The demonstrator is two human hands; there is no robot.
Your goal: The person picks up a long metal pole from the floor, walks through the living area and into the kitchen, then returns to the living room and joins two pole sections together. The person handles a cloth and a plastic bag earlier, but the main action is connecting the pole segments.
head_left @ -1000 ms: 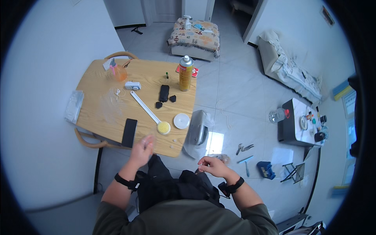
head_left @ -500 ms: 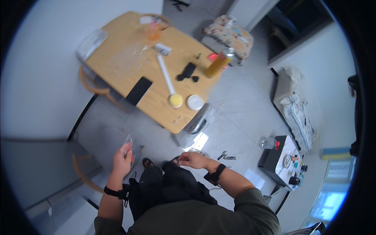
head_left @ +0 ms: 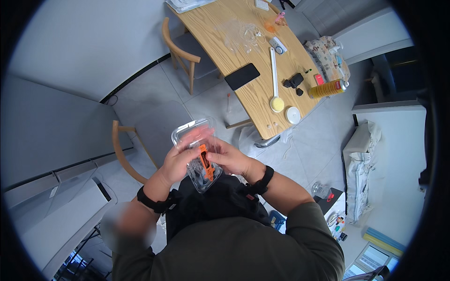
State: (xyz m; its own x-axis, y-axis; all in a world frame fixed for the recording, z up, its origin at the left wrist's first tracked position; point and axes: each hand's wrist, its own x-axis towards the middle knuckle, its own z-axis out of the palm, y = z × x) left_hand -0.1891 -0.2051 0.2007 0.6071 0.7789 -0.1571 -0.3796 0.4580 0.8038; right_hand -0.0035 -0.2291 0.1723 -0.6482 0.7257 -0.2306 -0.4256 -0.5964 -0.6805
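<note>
A clear plastic clamshell container (head_left: 200,182) with an orange strip (head_left: 205,157) across it is held in front of my body. My left hand (head_left: 176,165) grips its left side, with the thumb laid over the front. On the other side my right hand (head_left: 230,157) has closed on the container, its thumb touching the orange strip. Fingers of the hands show reddish through the clear plastic behind it. Small dark items appear inside the lower part, too unclear to name.
Ahead stands a wooden table (head_left: 255,100) bearing a long-handled brush (head_left: 275,82), a black phone (head_left: 242,77), a white round lid (head_left: 293,115) and a yellow spray can (head_left: 328,89). Wooden chairs (head_left: 123,154) are at the left. A clear jug (head_left: 320,189) stands lower right.
The view has turned left. The container has come from my left side to the middle, and my right hand, formerly apart from it, now grips it too.
</note>
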